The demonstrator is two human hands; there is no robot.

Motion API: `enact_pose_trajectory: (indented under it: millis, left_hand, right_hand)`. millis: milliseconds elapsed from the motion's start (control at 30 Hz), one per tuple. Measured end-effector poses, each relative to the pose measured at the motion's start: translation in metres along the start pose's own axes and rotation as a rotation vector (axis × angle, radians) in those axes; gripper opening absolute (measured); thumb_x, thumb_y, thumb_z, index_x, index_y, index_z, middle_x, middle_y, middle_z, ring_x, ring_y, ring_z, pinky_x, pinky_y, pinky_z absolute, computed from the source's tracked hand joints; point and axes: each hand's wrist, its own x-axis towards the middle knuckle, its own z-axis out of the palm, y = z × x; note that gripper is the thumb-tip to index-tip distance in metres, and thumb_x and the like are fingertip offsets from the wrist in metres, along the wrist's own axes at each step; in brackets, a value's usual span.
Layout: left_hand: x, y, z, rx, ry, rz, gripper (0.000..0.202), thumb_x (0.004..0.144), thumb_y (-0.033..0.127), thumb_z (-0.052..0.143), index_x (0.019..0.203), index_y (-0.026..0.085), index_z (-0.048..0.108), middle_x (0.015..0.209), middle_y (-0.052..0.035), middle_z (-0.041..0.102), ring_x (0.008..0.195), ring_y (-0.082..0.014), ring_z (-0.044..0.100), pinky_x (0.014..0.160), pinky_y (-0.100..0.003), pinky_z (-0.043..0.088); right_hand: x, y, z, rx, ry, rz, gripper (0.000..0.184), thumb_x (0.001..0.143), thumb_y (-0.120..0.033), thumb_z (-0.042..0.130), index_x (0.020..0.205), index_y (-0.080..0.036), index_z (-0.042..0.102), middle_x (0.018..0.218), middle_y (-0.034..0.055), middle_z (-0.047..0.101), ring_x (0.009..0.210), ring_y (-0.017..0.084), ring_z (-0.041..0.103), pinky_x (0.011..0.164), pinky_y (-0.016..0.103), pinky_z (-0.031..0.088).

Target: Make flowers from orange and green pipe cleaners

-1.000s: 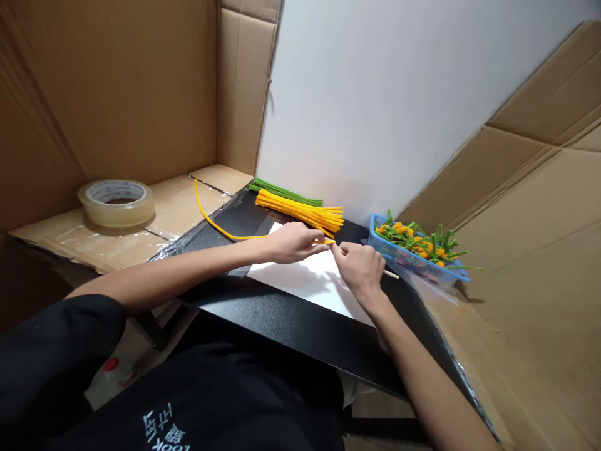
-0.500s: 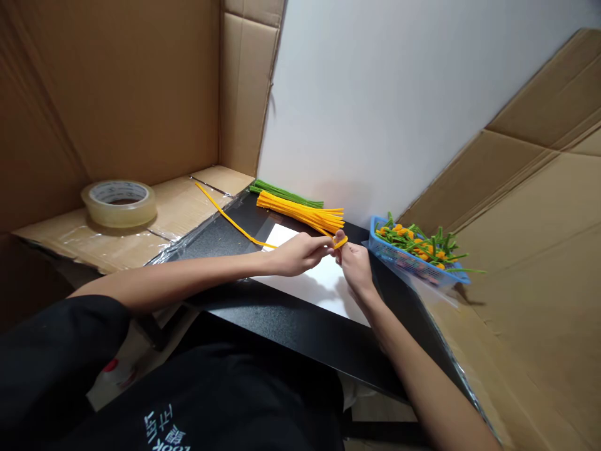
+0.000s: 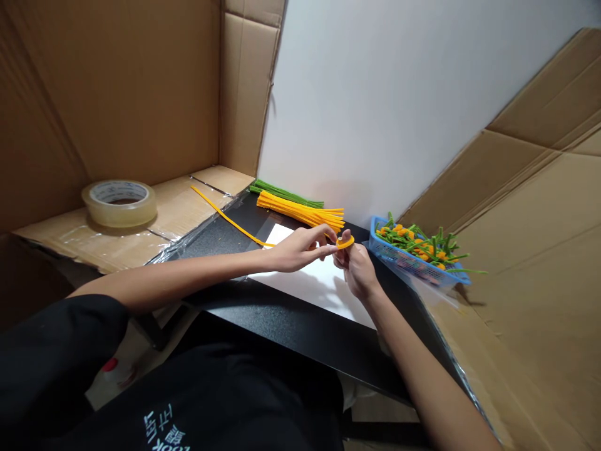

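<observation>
A yellow pipe cleaner [image 3: 230, 219] runs from the black tabletop up into my hands, and its end is bent into a small loop [image 3: 345, 242]. My right hand [image 3: 357, 267] pinches that loop between its fingers. My left hand [image 3: 300, 249] grips the pipe cleaner just behind the loop, with its fingers reaching toward my right hand. Both hands are raised over a white sheet of paper [image 3: 319, 282]. Behind them lie a bundle of yellow pipe cleaners [image 3: 300, 212] and a thinner green bundle [image 3: 286, 195].
A blue plastic basket [image 3: 399, 258] of green and yellow pipe-cleaner pieces stands to the right of my hands. The black table [image 3: 300, 329] meets a white wall. A roll of clear tape [image 3: 119, 204] sits on plastic-covered cardboard at the left.
The pipe cleaner's curved end has become a small closed loop at my right fingers. The long tail now runs straighter, and my hands have drawn closer together.
</observation>
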Motion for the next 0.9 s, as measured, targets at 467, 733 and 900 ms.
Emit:
enact_pose_trajectory:
  millis: [467, 733, 900]
  left_hand:
    - [0.0064, -0.0066, 0.0022, -0.215, 0.134, -0.093, 0.035, 0.085, 0.036, 0.074, 0.110, 0.012, 0.069, 0.085, -0.0016, 0.066, 0.062, -0.0069, 0.050, 0.058, -0.021, 0.036]
    - [0.0097, -0.0043, -0.0018, -0.317, 0.106, -0.156, 0.029, 0.091, 0.034, 0.067, 0.107, 0.010, 0.071, 0.081, -0.0032, 0.068, 0.064, -0.0077, 0.054, 0.059, -0.021, 0.039]
    - [0.0091, -0.0047, -0.0055, -0.122, 0.073, -0.098, 0.031, 0.088, 0.036, 0.071, 0.109, 0.012, 0.073, 0.084, -0.0030, 0.068, 0.062, -0.0074, 0.052, 0.057, -0.021, 0.039]
  right_hand:
    - [-0.0004, 0.0033, 0.0005, 0.010, -0.073, 0.021, 0.069, 0.073, -0.088, 0.055, 0.064, -0.020, 0.050, 0.050, -0.0064, 0.035, 0.048, 0.007, 0.026, 0.048, 0.027, 0.021]
    - [-0.0008, 0.0000, -0.0033, -0.033, -0.175, 0.039, 0.063, 0.084, -0.083, 0.048, 0.072, -0.021, 0.051, 0.054, -0.0053, 0.039, 0.051, 0.010, 0.028, 0.052, 0.029, 0.025]
    - [-0.0003, 0.0038, -0.0061, -0.048, -0.239, 0.054, 0.057, 0.087, -0.075, 0.054, 0.074, -0.020, 0.050, 0.059, -0.0039, 0.043, 0.056, 0.010, 0.032, 0.055, 0.029, 0.025]
